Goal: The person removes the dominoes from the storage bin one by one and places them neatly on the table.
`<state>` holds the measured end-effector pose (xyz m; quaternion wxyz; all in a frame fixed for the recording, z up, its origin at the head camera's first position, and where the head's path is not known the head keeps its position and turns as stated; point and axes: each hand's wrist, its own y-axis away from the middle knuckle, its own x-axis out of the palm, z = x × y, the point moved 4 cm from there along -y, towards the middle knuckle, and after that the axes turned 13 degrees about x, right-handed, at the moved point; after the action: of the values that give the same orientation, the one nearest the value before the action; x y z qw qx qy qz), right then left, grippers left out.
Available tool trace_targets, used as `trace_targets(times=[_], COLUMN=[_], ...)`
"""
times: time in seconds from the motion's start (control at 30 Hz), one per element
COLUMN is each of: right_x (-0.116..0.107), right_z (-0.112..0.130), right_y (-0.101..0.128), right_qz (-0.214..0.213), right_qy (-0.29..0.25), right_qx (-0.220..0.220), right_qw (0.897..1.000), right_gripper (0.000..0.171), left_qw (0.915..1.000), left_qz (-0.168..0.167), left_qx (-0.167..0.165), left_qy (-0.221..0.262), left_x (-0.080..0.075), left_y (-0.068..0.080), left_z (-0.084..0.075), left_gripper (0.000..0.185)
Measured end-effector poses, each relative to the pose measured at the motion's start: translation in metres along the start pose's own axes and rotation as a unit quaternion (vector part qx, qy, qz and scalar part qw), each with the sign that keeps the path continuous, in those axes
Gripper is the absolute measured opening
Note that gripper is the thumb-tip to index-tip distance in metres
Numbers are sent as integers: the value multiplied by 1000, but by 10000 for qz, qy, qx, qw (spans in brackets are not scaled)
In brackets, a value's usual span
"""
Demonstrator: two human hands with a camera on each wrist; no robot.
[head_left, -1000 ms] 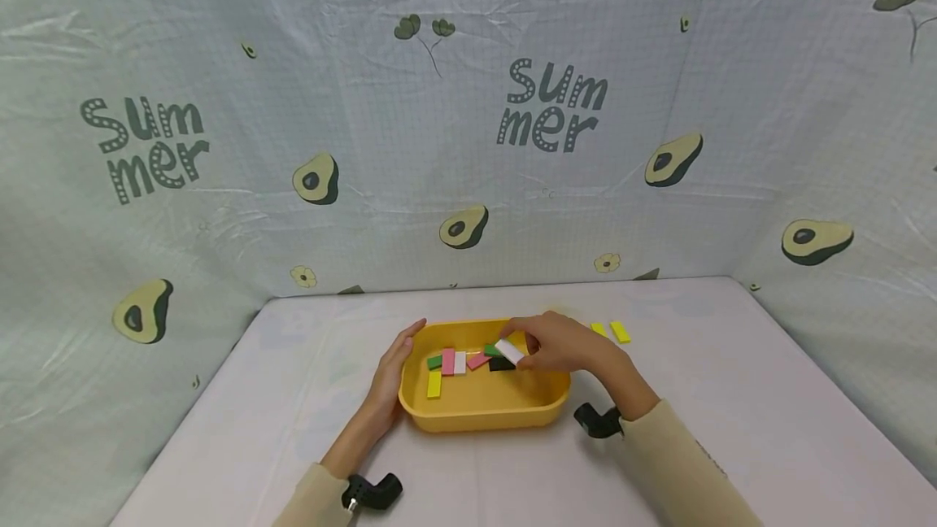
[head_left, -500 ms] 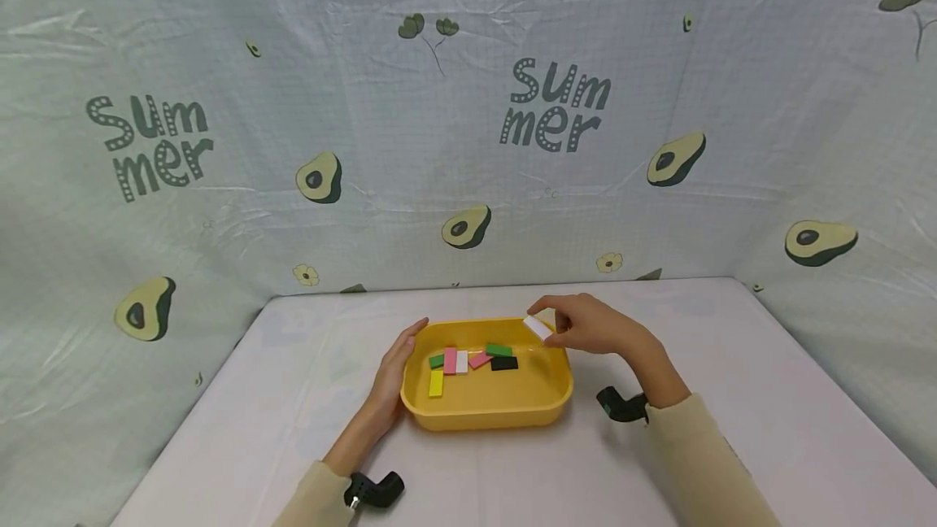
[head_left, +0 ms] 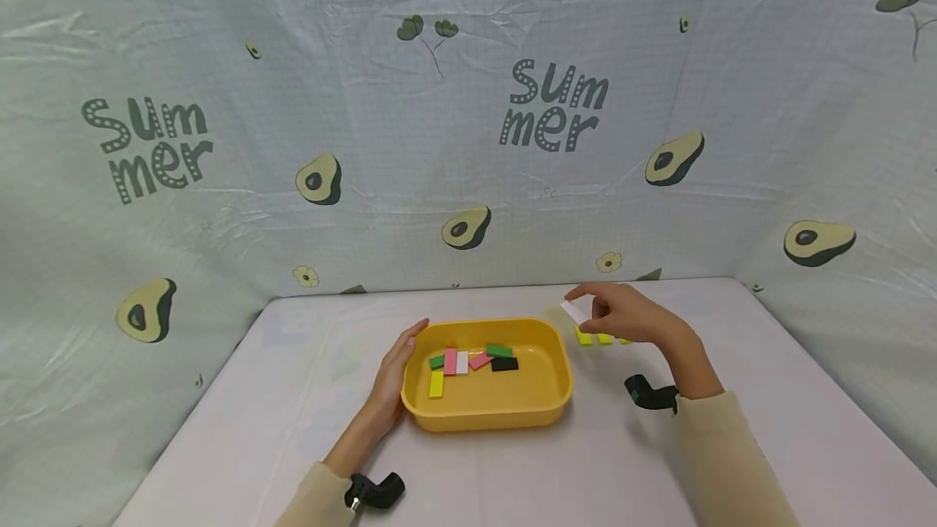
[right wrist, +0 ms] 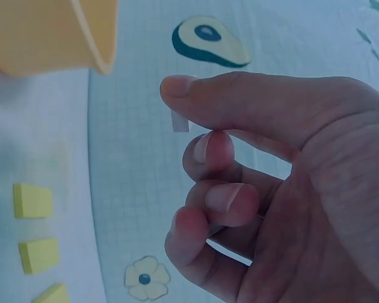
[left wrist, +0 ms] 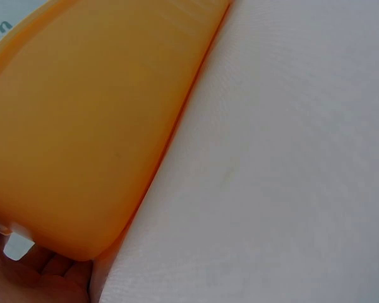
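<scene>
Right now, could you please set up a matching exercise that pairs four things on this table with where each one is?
Things:
1. small white rectangular block
2. black rectangular block
3. left hand
4. small yellow blocks

Places:
A. on the white tabletop, right of the tray
B. pinched in the right hand, above the table
C. inside the yellow plastic tray
D. against the tray's left outer wall

Pairs: 1-B, 2-C, 3-D, 4-A
</scene>
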<state>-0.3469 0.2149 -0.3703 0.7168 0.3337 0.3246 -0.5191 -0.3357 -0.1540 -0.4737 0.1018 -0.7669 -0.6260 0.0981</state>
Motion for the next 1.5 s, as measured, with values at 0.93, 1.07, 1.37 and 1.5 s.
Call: trace_targets(times=[0.93, 1.07, 1.37, 1.5], right_x=[-34, -35, -34, -29], right_z=[-70, -83, -98, -105], right_y=[19, 22, 20, 17], right_qz=[-367, -358, -282, -183], right_qy=[-15, 8, -42, -47], right_qx=[1047, 1172, 1462, 1584], right_qw=[9938, 9925, 9888, 9872], right_gripper=[58, 59, 58, 57], left_qw=[10000, 10000, 10000, 10000], left_qz=[9, 21, 16, 2], left_qx=[6, 21, 48, 52], left_qy=[18, 27, 25, 43], left_x=[0, 0, 0, 0], left_y=[1, 1, 1, 1], left_z=[1, 1, 2, 2], left_gripper=[52, 53, 52, 52])
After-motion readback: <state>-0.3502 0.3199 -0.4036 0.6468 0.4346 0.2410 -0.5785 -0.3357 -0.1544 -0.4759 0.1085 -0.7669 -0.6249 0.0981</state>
